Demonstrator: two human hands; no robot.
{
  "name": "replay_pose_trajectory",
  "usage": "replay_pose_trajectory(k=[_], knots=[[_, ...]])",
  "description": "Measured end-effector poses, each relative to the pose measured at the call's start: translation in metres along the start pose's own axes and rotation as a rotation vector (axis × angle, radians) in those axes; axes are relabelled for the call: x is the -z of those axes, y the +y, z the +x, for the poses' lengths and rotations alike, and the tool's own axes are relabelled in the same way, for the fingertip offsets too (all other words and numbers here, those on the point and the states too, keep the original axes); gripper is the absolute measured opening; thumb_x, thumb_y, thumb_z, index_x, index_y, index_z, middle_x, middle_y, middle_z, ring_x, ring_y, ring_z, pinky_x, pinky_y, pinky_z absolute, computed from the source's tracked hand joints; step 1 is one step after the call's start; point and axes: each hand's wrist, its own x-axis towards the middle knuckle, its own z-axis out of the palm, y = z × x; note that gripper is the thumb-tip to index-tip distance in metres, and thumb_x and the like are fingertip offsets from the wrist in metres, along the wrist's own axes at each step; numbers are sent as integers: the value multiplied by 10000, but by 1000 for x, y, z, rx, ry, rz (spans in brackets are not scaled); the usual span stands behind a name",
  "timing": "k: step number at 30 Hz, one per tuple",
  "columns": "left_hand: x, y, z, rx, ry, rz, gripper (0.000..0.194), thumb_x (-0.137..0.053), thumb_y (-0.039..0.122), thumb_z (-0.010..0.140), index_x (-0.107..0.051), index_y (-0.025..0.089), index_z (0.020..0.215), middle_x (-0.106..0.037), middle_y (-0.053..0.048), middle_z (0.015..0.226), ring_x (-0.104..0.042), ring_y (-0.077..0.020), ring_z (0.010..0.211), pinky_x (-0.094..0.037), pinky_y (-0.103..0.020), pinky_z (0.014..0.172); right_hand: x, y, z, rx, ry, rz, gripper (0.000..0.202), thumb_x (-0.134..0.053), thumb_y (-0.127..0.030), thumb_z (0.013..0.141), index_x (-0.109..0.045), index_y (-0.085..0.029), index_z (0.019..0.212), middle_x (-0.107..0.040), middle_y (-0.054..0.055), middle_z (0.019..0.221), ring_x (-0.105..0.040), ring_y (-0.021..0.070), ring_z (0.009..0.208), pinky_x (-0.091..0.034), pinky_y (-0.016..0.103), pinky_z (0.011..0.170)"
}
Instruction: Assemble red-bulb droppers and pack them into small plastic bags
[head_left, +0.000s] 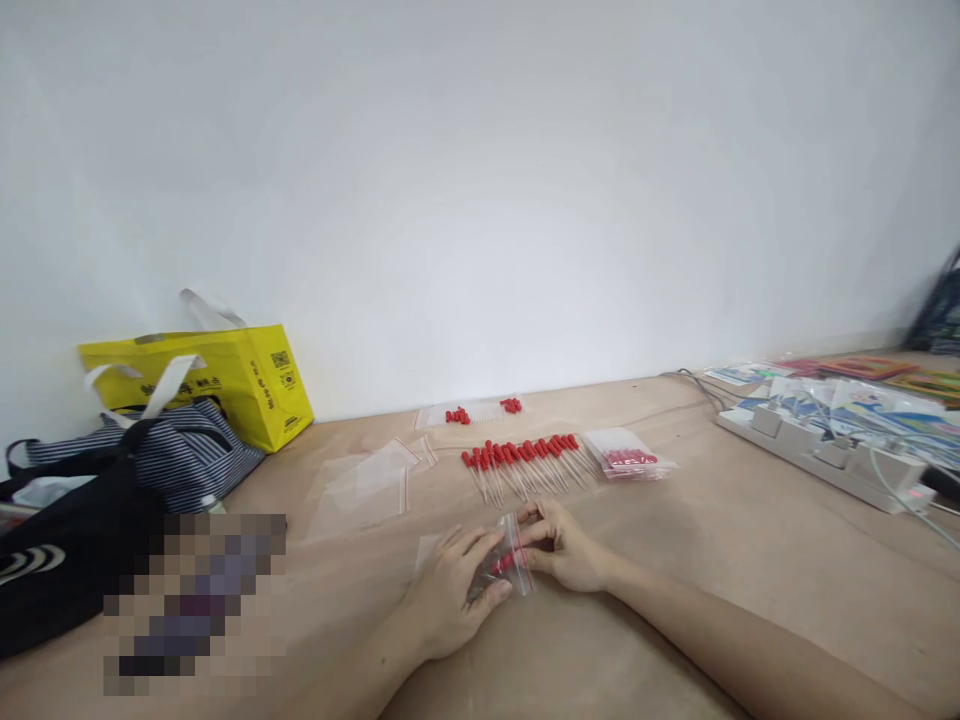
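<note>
1) Left hand (454, 590): fingers and thumb closed around a small clear zip bag (523, 572), gripping it by the body
2) Right hand (566, 550): fingers curled in at the bag's red-lined mouth, touching it; cannot tell if they pinch the film or what's inside
3) Bag sits low over the table (630, 640), between the two hands, mouth toward the right hand; red tips (501, 565) show through the plastic, count unclear
4) Clear film (424, 548) pokes out just beside the left hand, partly hidden by it
5) Just beyond the hands: row of red-headed sticks (514, 453), side by side, heads toward the wall, pale shafts slanting toward the person
6) Right of that row, near it: stack of bags with red contents (628, 455)
7) Left of the row: loose flat zip bags (364, 485), overlapping, see-through
8) Farther back, near the wall (480, 200): two small clusters of red heads (457, 415), on or in clear plastic, cannot tell which
9) Left edge: yellow carrier bag (277, 390) against the wall, striped bag (180, 460) in front, black bag (67, 560) nearer, plus a pixelated patch, contents unreadable
10) Right side: white power strip (765, 440) with plugs and cables, printed packets (877, 400) behind it
</note>
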Motion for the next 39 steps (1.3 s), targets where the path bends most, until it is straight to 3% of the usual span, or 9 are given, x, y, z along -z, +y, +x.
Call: replay_pose_trajectory(k=[3, 6, 11, 16, 22, 26, 31, 35, 39], knots=[[0, 2, 1, 13, 0, -1, 423, -469, 381, 808, -429, 233, 1203, -517, -64, 1177, -479, -228, 1061, -392, -381, 902, -1, -2, 0, 16, -52, -103, 121, -589, -349, 718, -691, -320, 776, -567, 18, 935, -483, 200, 941, -295, 393, 894], [8, 0, 0, 8, 26, 21, 382, -453, 380, 822, -463, 230, 1174, -525, -57, 1170, -474, -223, 1069, -378, -388, 925, 5, 4, 3, -5, -28, -1, 126, -572, -291, 720, -684, -244, 752, -575, 28, 899, -521, 174, 861, -374, 328, 810], [20, -18, -9, 1, -12, 84, 383, -433, 397, 833, -476, 231, 1176, -487, -61, 1237, -386, -246, 1170, -230, -475, 1018, 26, 18, 21, -267, 213, -45, 75, -527, -192, 690, -582, -156, 653, -572, 3, 617, -518, 126, 575, -397, 231, 553], [9, -36, -17, 55, -95, -13, 427, -412, 431, 834, -419, 271, 1230, -386, -47, 1330, -329, -250, 1216, -297, -460, 987, 24, 16, 60, -350, 328, -359, 174, -549, -149, 653, -535, -156, 826, -618, 32, 752, -561, 140, 713, -388, 220, 646], [12, -32, -17, 67, -109, -73, 408, -417, 419, 834, -446, 272, 1214, -401, -40, 1321, -351, -234, 1205, -303, -439, 988, 4, 16, 94, -529, 313, -416, 296, -566, -132, 629, -518, -95, 918, -619, 177, 871, -583, 254, 830, -396, 289, 644], [17, -28, -16, 74, -117, -98, 405, -441, 412, 824, -463, 272, 1204, -406, -42, 1318, -357, -244, 1199, -301, -443, 986, 3, 16, 101, -598, 307, -402, 269, -564, -96, 610, -546, -98, 878, -625, 190, 866, -595, 265, 826, -403, 279, 624], [19, -25, -16, 93, -144, -90, 418, -448, 410, 820, -460, 259, 1209, -380, -54, 1336, -335, -253, 1214, -286, -457, 990, 16, 8, 97, -563, 301, -343, 342, -541, -91, 615, -525, -80, 956, -625, 149, 818, -595, 236, 785, -406, 257, 599], [19, -23, -17, 94, -133, -95, 424, -445, 415, 822, -451, 259, 1217, -378, -58, 1336, -329, -255, 1217, -279, -460, 992, 34, 2, 68, -444, 292, -234, 543, -496, -98, 660, -356, -104, 1185, -578, 7, 650, -572, 150, 655, -415, 230, 600], [18, -17, -15, 106, -153, -74, 442, -463, 393, 808, -446, 244, 1224, -355, -70, 1347, -310, -272, 1225, -276, -468, 991, 35, 5, 26, -305, 345, 216, 698, -502, -170, 662, -172, -199, 1277, -473, -77, 584, -485, 97, 432, -401, 223, 453]])
